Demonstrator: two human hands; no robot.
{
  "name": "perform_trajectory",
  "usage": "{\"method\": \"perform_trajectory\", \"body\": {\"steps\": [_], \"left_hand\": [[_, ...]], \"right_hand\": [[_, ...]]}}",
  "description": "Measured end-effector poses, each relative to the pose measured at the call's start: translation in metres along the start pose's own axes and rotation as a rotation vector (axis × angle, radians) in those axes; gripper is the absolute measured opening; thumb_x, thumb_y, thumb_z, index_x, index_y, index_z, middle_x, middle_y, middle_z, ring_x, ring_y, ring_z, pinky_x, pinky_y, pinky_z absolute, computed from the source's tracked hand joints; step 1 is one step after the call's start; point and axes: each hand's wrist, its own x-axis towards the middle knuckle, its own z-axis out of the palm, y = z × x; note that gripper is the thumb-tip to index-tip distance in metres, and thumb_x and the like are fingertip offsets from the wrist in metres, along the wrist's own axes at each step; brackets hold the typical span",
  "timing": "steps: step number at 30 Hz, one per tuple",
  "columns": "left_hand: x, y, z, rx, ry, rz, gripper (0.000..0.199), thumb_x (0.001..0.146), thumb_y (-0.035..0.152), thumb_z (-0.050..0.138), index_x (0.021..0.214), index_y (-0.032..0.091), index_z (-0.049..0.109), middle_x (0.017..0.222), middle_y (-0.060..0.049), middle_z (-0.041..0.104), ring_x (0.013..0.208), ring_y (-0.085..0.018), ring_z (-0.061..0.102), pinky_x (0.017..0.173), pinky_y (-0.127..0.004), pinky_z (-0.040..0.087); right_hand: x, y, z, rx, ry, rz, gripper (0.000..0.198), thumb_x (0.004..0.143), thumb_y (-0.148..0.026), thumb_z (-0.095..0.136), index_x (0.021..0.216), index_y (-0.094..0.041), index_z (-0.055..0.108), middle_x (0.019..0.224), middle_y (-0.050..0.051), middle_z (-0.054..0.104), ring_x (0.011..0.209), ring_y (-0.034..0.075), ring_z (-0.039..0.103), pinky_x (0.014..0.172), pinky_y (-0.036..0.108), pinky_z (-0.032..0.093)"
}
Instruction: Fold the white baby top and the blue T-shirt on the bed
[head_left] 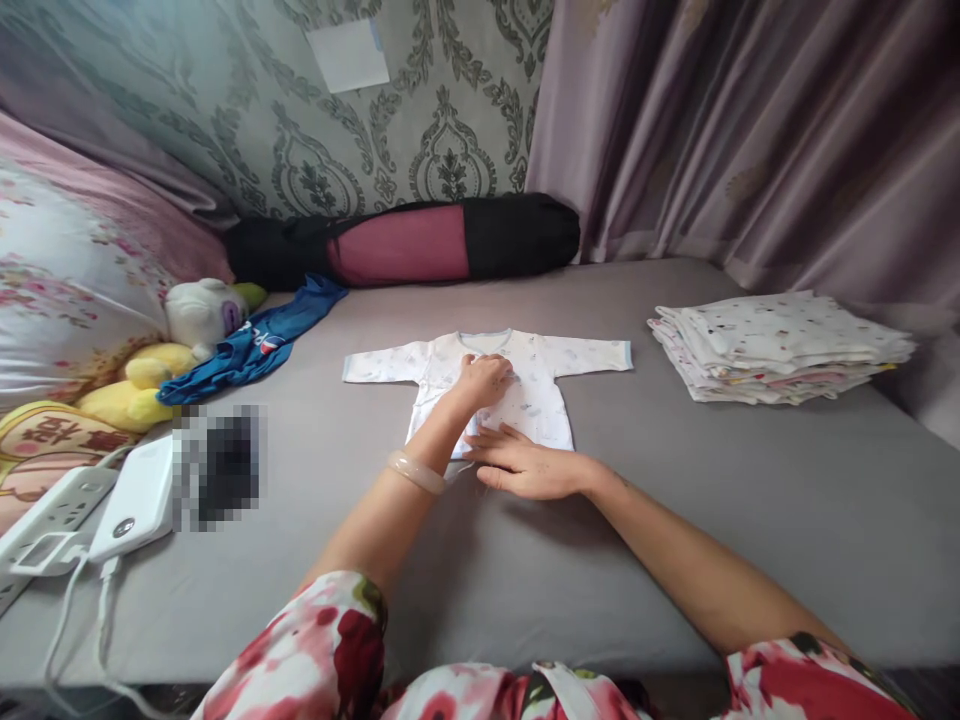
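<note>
Patterned wallpaper (247, 110) and a purplish curtain (712, 120) back a grey sheet (750, 500), whose near edge shows low in view, partly covered by the person's flowered clothing (315, 650). Centred on the sheet, a small white shirt (544, 400) lies spread flat, neckline away from the person and both sleeves stretched outward. The left hand (485, 382) rests on its chest with fingers bent; whether they pinch any cloth cannot be told. The right hand (529, 468) is flat and loosely spread, holding nothing visible, its fingers over the lower hem. Between them, the hands and left forearm hide much of the shirt's front and part of its bottom edge; a thin tie there is hard to follow.

Broad sheet runs from the right sleeve side to a stack of folded clothes (780, 350), well apart, with more room in front of it. On the left, the gap ends at a pixelated patch (229, 468), its contents unreadable, just beside a white power bank (135, 500). A power strip (64, 505) and a flowered pillow (60, 250) are cut off by the left edge. Behind the shirt, a strip of sheet reaches a long black-and-maroon bag (405, 245); blue cloth (259, 345) partly covers a yellow toy (139, 395).
</note>
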Motion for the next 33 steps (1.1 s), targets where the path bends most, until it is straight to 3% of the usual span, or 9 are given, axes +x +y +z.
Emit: {"method": "perform_trajectory", "body": {"steps": [3, 5, 8, 11, 14, 19, 23, 28, 33], "left_hand": [[0.005, 0.006, 0.003, 0.002, 0.078, -0.038, 0.026, 0.092, 0.023, 0.042, 0.101, 0.019, 0.066, 0.112, -0.012, 0.069, 0.109, -0.030, 0.059, 0.095, -0.049, 0.035], [0.007, 0.010, 0.007, -0.015, 0.139, -0.058, 0.028, 0.092, 0.022, 0.040, 0.102, 0.019, 0.066, 0.109, -0.011, 0.070, 0.108, -0.030, 0.059, 0.092, -0.047, 0.036], [0.012, 0.016, 0.012, -0.044, 0.171, -0.058, 0.030, 0.092, 0.018, 0.039, 0.108, 0.018, 0.064, 0.112, -0.011, 0.069, 0.109, -0.028, 0.060, 0.093, -0.045, 0.037], [0.018, 0.020, 0.016, -0.083, 0.171, 0.007, 0.032, 0.090, 0.015, 0.040, 0.116, 0.016, 0.059, 0.120, -0.012, 0.066, 0.114, -0.026, 0.059, 0.096, -0.044, 0.039], [0.028, 0.024, 0.021, -0.104, 0.165, 0.081, 0.030, 0.089, 0.013, 0.042, 0.114, 0.016, 0.058, 0.120, -0.013, 0.065, 0.114, -0.024, 0.059, 0.097, -0.040, 0.043], [0.044, 0.026, 0.037, -0.167, 0.265, 0.096, 0.026, 0.086, 0.012, 0.044, 0.109, 0.016, 0.058, 0.114, -0.015, 0.064, 0.108, -0.024, 0.060, 0.094, -0.039, 0.048], [0.048, 0.028, 0.049, -0.182, 0.326, 0.082, 0.029, 0.090, 0.014, 0.041, 0.115, 0.015, 0.056, 0.128, -0.018, 0.059, 0.121, -0.027, 0.053, 0.104, -0.044, 0.042], [0.044, 0.032, 0.054, -0.123, 0.272, 0.007, 0.040, 0.095, 0.022, 0.034, 0.132, 0.012, 0.049, 0.146, -0.017, 0.047, 0.140, -0.031, 0.036, 0.115, -0.050, 0.027], [0.047, 0.033, 0.055, -0.092, 0.194, -0.013, 0.048, 0.095, 0.028, 0.032, 0.141, 0.015, 0.041, 0.154, -0.015, 0.038, 0.145, -0.031, 0.028, 0.118, -0.051, 0.020]], "right_hand": [[-0.004, 0.006, -0.018, 0.317, 0.003, -0.004, 0.039, 0.096, -0.045, 0.043, 0.118, -0.027, 0.070, 0.129, -0.001, 0.065, 0.127, 0.022, 0.055, 0.108, 0.036, 0.042], [-0.005, 0.017, -0.026, 0.501, 0.119, 0.087, 0.039, 0.092, -0.049, 0.049, 0.104, -0.022, 0.074, 0.108, 0.002, 0.074, 0.107, 0.022, 0.067, 0.096, 0.035, 0.051], [-0.004, 0.043, -0.035, 0.603, 0.511, 0.242, 0.042, 0.087, -0.054, 0.053, 0.090, -0.016, 0.072, 0.091, 0.007, 0.076, 0.087, 0.022, 0.071, 0.083, 0.035, 0.055], [-0.004, 0.074, -0.040, 0.526, 0.934, 0.357, 0.043, 0.084, -0.057, 0.053, 0.083, -0.017, 0.067, 0.090, 0.009, 0.074, 0.075, 0.020, 0.071, 0.076, 0.034, 0.056], [-0.008, 0.100, -0.041, 0.424, 1.107, 0.445, 0.043, 0.085, -0.058, 0.050, 0.079, -0.018, 0.064, 0.082, 0.009, 0.073, 0.070, 0.020, 0.070, 0.074, 0.035, 0.056], [-0.011, 0.121, -0.034, 0.336, 1.099, 0.496, 0.039, 0.087, -0.052, 0.046, 0.078, -0.019, 0.064, 0.081, 0.008, 0.074, 0.073, 0.020, 0.071, 0.075, 0.034, 0.056], [-0.010, 0.128, -0.030, 0.313, 1.065, 0.498, 0.028, 0.087, -0.039, 0.049, 0.080, -0.019, 0.066, 0.082, 0.006, 0.074, 0.078, 0.019, 0.070, 0.079, 0.033, 0.055], [-0.016, 0.123, -0.040, 0.444, 0.983, 0.505, 0.017, 0.083, -0.026, 0.055, 0.077, -0.017, 0.068, 0.082, 0.006, 0.074, 0.076, 0.016, 0.069, 0.078, 0.030, 0.054], [-0.028, 0.122, -0.062, 0.551, 1.016, 0.673, 0.017, 0.085, -0.025, 0.056, 0.082, -0.015, 0.069, 0.083, 0.008, 0.075, 0.065, 0.013, 0.067, 0.060, 0.023, 0.051]]}}
